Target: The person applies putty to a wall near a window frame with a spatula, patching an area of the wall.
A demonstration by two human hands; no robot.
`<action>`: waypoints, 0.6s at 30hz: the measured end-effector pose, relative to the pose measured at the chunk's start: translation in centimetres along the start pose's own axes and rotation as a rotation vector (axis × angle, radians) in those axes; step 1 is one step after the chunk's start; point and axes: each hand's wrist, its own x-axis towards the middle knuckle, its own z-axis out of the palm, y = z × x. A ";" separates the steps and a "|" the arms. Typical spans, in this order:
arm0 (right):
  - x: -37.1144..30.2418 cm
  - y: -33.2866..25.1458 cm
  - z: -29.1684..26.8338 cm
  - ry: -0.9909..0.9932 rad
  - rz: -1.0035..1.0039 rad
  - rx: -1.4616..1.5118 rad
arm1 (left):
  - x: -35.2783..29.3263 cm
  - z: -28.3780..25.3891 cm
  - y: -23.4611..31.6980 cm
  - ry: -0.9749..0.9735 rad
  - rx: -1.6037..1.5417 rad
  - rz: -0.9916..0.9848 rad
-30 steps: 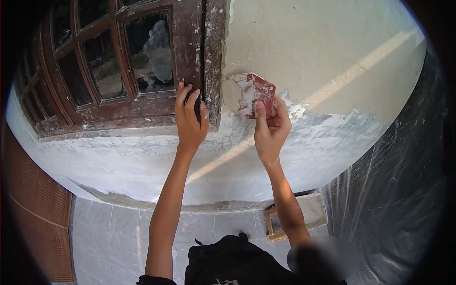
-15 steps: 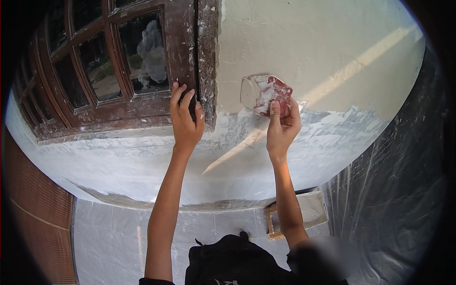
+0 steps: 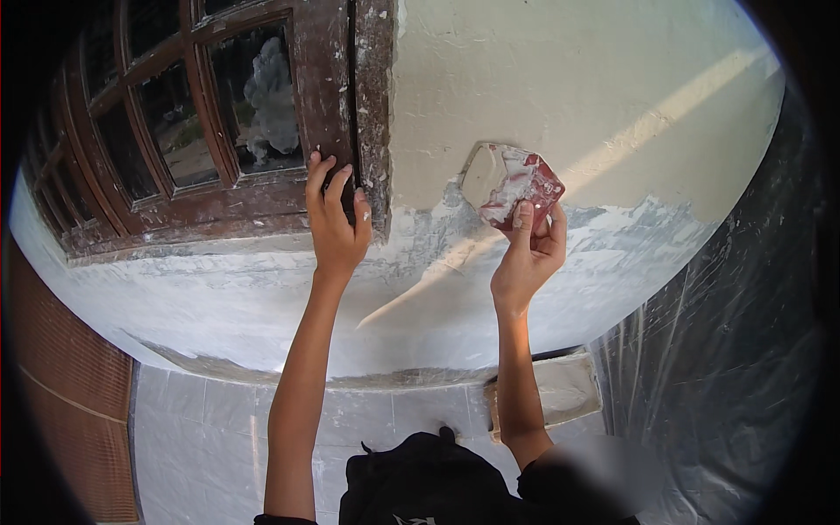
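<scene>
Red scraper (image 3: 531, 182) looks angular and is smeared white across its middle.

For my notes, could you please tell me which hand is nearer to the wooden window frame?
Left: the left hand is at the window frame, near its lower right corner; the right hand is apart, farther right.
</scene>
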 end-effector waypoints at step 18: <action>-2.4 1.9 3.2 -0.007 0.046 -0.010 | 0.0 0.3 0.2 0.008 -0.022 0.008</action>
